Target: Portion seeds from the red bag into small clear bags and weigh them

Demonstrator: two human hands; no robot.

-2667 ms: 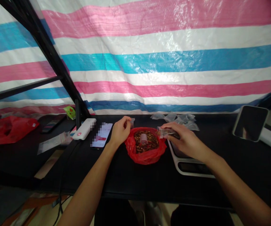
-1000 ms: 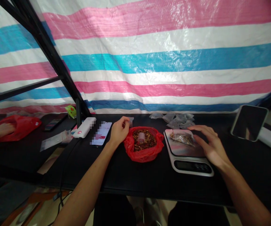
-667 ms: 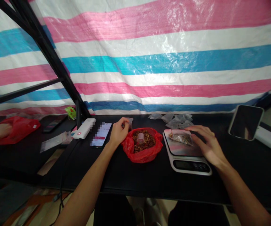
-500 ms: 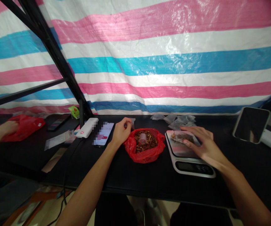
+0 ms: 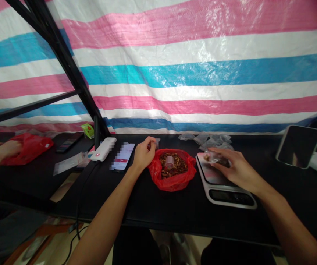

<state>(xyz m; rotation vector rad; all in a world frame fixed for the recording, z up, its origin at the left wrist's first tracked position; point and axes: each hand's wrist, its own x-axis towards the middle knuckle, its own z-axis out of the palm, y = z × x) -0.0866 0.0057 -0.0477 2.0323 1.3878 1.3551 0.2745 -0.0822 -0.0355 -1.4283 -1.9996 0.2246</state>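
Our right hand (image 5: pixel 238 171) was narrow, its fingers (image 5: pixel 219 156) pinching a small clear bag (image 5: pixel 216 159) of brown pieces above the platform of a digital kitchen scale (image 5: pixel 209 176). Our left hand (image 5: pixel 145 154) was curled near the counter's back edge around another small bag (image 5: pixel 157 141), but we could not tell how firmly. Between the hands sat a red plastic bag (image 5: pixel 172 182) of nuts (image 5: pixel 173 165) with a small cup (image 5: pixel 169 161) in it, just beside the scale and close enough to be in the way of a low move between them. Flat clear bags (image 5: pixel 216 140) lay along the back edge, behind the scale.

Red bag (image 5: pixel 158 176) beside left hand (image 5: pixel 144 155) (tight)
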